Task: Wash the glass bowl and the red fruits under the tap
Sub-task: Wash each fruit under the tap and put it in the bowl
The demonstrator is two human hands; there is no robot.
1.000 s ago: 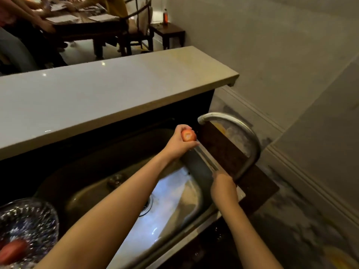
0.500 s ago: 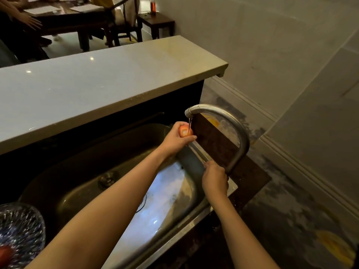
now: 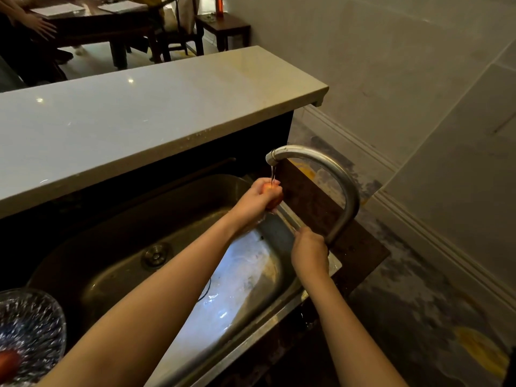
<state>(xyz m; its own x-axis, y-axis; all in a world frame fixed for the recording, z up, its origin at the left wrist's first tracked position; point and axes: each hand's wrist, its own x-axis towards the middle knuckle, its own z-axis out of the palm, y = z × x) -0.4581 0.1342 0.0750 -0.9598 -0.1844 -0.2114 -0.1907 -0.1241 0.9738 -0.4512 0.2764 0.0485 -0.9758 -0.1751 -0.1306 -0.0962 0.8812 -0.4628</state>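
Over the sink's [image 3: 178, 277] right end, the left hand [image 3: 255, 201] grasps a red fruit [image 3: 275, 201] under a thin stream from the tap [image 3: 332, 174]; the right hand [image 3: 310, 254] is clenched round the tap's base. At the sink's left edge, the glass bowl [image 3: 33, 328] holds another red fruit [image 3: 8, 361]

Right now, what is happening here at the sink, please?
A person is washing fruit. The left hand holds a red fruit under a thin stream of water from the curved tap, over the metal sink. The right hand is at the base of the tap, probably on the handle, which is hidden. A glass bowl stands at the left edge of the sink with another red fruit inside.
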